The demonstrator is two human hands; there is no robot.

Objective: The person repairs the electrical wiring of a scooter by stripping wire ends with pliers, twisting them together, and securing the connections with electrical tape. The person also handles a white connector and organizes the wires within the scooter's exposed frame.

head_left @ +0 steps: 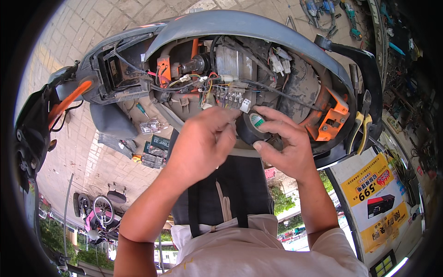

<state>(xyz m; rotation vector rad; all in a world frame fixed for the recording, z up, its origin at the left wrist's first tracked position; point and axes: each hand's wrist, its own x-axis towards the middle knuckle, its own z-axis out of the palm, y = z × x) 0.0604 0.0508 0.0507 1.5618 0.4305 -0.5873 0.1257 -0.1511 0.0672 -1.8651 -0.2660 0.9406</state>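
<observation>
My right hand (288,143) grips a roll of black tape (246,133) between thumb and fingers; a pale core with green print shows inside it. Close by on the left, my left hand (200,143) has its fingers pinched together at the roll's edge. What lies between those fingertips is hidden. Just above the roll is a white plug connector (245,105). Both hands are over the opened body of a scooter (217,21), beside a row of wire terminals (229,96) with coloured wires. A finned silver metal box (233,63) sits behind them.
Pliers with yellow handles (360,129) rest at the scooter's right end, near an orange bracket (331,115). Loose white connectors (279,62) hang inside the body. Power tools (327,14) lie on the paving at the back right. Dark green boxes (157,150) are at the left.
</observation>
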